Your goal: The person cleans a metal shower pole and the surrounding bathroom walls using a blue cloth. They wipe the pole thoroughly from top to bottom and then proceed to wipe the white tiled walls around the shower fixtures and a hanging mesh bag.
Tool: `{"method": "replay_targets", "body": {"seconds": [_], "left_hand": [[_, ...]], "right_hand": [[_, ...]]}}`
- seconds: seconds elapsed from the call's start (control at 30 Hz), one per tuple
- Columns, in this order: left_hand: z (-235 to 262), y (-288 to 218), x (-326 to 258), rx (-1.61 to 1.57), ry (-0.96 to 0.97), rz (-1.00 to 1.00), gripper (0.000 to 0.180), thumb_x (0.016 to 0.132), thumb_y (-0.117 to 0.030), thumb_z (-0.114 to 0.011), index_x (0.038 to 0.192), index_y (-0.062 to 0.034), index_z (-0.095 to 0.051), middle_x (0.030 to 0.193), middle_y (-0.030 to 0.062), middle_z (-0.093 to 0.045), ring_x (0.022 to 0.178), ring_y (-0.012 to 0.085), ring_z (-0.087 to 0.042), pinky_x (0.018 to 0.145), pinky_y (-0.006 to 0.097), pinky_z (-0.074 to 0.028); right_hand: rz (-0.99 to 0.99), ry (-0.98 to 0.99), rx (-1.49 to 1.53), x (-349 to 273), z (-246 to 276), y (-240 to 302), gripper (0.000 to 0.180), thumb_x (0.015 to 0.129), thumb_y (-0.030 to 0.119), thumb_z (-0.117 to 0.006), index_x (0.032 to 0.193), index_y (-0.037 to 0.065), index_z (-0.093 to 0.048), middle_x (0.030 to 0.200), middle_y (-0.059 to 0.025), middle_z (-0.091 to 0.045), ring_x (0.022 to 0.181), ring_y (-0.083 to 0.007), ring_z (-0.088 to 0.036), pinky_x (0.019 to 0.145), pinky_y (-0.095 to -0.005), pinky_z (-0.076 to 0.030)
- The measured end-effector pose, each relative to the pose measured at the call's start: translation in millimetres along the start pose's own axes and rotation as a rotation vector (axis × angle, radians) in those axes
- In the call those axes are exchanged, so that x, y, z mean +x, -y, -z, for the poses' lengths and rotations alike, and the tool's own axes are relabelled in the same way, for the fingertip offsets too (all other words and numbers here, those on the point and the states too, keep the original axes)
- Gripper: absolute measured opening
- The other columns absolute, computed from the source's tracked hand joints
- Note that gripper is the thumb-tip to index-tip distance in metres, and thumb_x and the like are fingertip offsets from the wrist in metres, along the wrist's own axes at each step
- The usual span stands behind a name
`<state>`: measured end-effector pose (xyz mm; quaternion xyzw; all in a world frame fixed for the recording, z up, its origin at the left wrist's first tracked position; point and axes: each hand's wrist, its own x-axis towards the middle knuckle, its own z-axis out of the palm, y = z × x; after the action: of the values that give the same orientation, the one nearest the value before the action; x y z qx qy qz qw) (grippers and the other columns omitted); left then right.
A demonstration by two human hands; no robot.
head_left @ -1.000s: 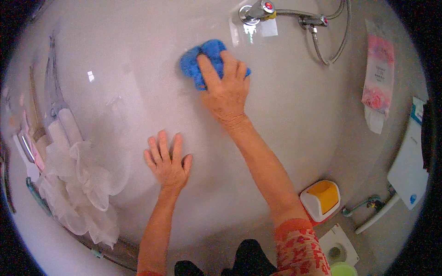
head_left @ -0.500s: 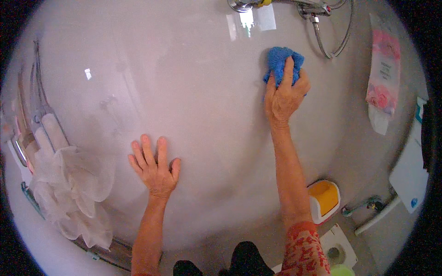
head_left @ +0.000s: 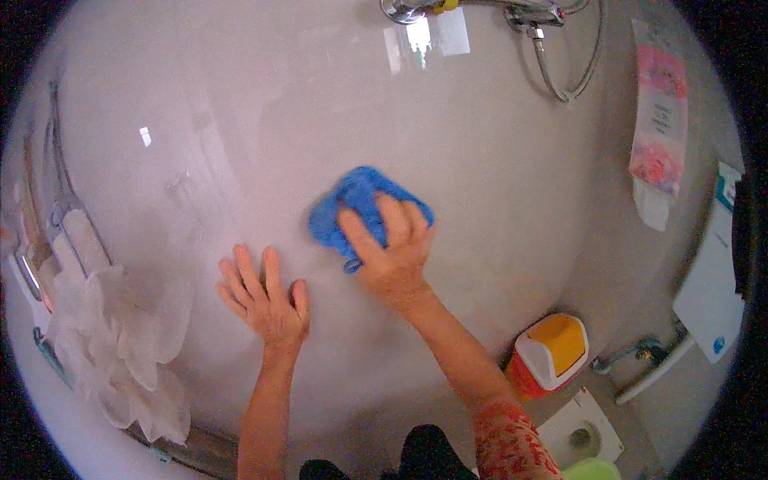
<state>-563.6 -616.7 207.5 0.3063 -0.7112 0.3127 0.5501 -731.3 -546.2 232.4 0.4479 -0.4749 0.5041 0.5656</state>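
A smooth, glossy greyish wall [head_left: 264, 168] fills most of the view. Pressed against it near the middle is a blue cleaning cloth [head_left: 364, 210], fuzzy in texture with a small loop at its lower edge. My right hand [head_left: 392, 260] holds the cloth from below with fingers spread over it, slightly blurred. To its left, my left hand [head_left: 272, 308] lies flat on the wall, fingers apart, with nothing in it. A gap separates that hand from the cloth.
Chrome shower tap [head_left: 534, 16] and hose are at the top right. Whitish mesh cloth [head_left: 132, 336] hangs at left. A pink flowered tissue pack [head_left: 660, 120] is on the right. Below stand a bin with orange-and-white lid [head_left: 552, 352], a squat toilet [head_left: 582, 436] and a light green basin [head_left: 592, 470].
My right hand has carried the blue cloth down and to the left across the wall, from near the shower hose to the middle. My left hand stays flat in about the same place.
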Motion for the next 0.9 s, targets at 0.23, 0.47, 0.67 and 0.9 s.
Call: {"method": "replay_targets", "body": {"seconds": [0.23,0.47,0.67,0.9], "left_hand": [[-5,1,-7,-0.016,-0.024,0.014,0.055,0.079,-0.030,-0.051,0.130,-0.0133,-0.043,0.144,0.0197,-0.026,0.132,0.0423,-0.019,0.104,0.058,-0.008],[-11,-2,-9,-0.001,-0.024,-0.016,0.057,0.083,-0.033,-0.047,0.136,-0.0131,-0.035,0.145,0.0201,-0.021,0.133,0.0424,-0.016,0.104,0.059,-0.009],[-9,-2,-6,0.010,0.002,-0.016,0.059,0.082,-0.034,-0.049,0.135,-0.0115,-0.036,0.145,0.0189,-0.022,0.133,0.0429,-0.016,0.104,0.058,-0.008],[-6,0,-7,0.013,-0.003,-0.011,0.060,0.081,-0.033,-0.050,0.136,-0.0126,-0.035,0.147,0.0169,-0.020,0.134,0.0412,-0.014,0.104,0.058,-0.008]], "right_hand": [[-0.101,-0.080,-0.203,16,21,-79,0.056,0.066,0.023,-0.068,0.120,0.015,-0.056,0.122,-0.0200,-0.042,0.108,-0.0361,-0.040,0.088,-0.0470,-0.032],[-0.258,-0.129,-0.363,0,38,-150,0.063,0.072,0.022,-0.066,0.130,0.010,-0.045,0.125,-0.0253,-0.037,0.110,-0.0394,-0.038,0.093,-0.0482,-0.029],[-0.442,-0.042,-0.423,2,55,-153,0.055,0.078,0.024,-0.063,0.127,0.005,-0.046,0.121,-0.0238,-0.039,0.108,-0.0378,-0.040,0.092,-0.0453,-0.032],[-0.803,0.217,-0.282,27,116,-149,0.052,0.084,0.044,-0.055,0.103,-0.004,-0.055,0.091,-0.0179,-0.053,0.086,-0.0294,-0.053,0.073,-0.0375,-0.042]]}}
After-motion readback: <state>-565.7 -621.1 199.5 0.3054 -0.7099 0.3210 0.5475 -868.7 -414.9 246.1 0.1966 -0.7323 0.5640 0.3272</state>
